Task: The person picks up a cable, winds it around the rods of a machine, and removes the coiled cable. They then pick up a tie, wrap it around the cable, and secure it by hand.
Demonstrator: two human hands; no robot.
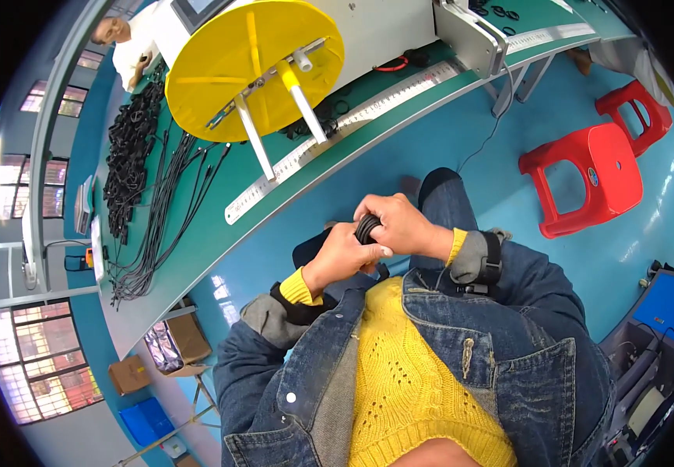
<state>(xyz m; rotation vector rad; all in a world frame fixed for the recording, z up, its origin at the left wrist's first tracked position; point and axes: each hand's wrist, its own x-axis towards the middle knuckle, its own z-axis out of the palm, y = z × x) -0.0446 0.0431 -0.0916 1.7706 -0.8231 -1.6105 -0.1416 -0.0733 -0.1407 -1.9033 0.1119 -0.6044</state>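
A small coil of black cable (pixel 367 229) sits between my two hands, above my lap and in front of the table edge. My left hand (pixel 342 253) is closed round its left side, thumb pointing right. From the other side my right hand (pixel 401 223) grips the coil, its fingers bent over the top. The ends of the cable are hidden by my fingers. Beyond my hands is a yellow disc (pixel 220 70) with metal rods, part of a machine (pixel 387 27) on the table.
On the green table (pixel 197 241) lie straight black cables (pixel 167 210), a pile of coiled black cables (pixel 128 148) and a long steel ruler (pixel 306 152). Red stools (pixel 621 175) stand at the right. Another person (pixel 131 43) is at the far left. Cardboard boxes (pixel 129 375) sit lower left.
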